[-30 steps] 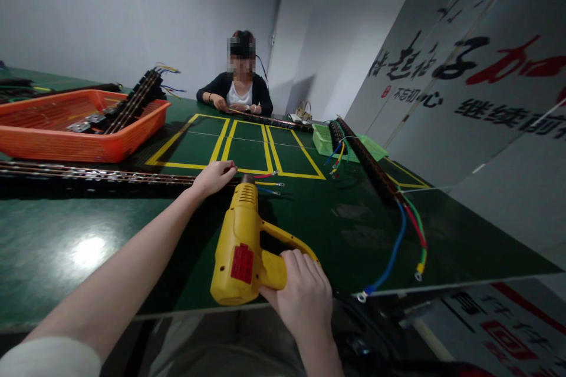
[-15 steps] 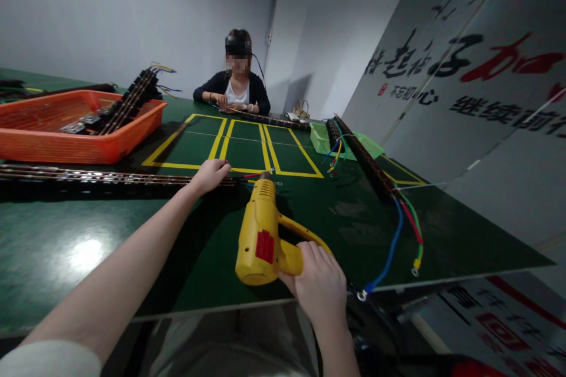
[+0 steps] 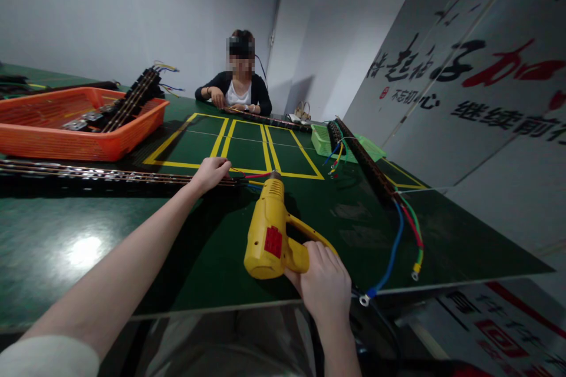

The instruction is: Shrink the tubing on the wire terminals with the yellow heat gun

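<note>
Two bare hands are at work over a dark green counter (image 3: pixel 309 212) with yellow taped boxes on it. The right hand (image 3: pixel 325 280), lower center of the frame, is wrapped around the grip of a yellow heat gun (image 3: pixel 267 230), the one with a red label on its body. Its nozzle sits right by the colored wires (image 3: pixel 257 176) at the end of a long dark strip (image 3: pixel 110 179), which runs in from the left edge. The left hand (image 3: pixel 212 175) is on that strip near the wire end, fingers curled in; can't really tell if it's pinching anything. Orange basket (image 3: pixel 84 144) at left with more strips in it, green basket (image 3: pixel 321 140) right of center, and another long strip (image 3: pixel 367 159) beside it, with blue, red and green leads hanging toward the near edge. Across the counter, upper center, there's a seated person (image 3: pixel 239 91).
</note>
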{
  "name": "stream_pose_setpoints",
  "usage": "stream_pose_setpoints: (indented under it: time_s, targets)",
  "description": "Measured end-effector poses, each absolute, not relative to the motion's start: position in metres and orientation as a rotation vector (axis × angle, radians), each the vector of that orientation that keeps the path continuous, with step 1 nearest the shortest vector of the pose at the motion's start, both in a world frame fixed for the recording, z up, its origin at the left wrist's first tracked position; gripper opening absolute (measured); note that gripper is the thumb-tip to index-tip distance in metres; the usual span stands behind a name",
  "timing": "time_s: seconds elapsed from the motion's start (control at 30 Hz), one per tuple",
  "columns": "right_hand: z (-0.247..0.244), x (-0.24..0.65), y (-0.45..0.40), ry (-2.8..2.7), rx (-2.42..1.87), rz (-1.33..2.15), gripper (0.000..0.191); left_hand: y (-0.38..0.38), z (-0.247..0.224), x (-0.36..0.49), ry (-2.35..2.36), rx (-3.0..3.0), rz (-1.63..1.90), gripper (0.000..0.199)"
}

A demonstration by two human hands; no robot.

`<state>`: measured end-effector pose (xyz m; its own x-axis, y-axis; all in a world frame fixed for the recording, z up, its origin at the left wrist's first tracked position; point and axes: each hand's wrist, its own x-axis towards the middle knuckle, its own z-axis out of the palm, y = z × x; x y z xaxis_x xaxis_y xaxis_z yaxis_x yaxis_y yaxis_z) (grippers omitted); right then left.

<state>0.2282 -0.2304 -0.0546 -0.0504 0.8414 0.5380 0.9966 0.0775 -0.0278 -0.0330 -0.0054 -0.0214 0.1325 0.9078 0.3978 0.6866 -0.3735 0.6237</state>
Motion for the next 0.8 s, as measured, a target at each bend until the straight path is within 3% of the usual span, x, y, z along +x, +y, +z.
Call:
stream_pose_setpoints:
  time_s: [0.57,0.8]
  targets:
    - [-0.056,0.193,-0.247,-2.016,-1.719,-0.417,0.036,-0.002,-0.024,-0.033,1.519,2.072,1.150,0.038]
    - [-0.048,0.195,-0.248,-2.037,-1.699,-0.256,0.041,0.004,-0.024,-0.035,1.146,2.204,0.813,0.043]
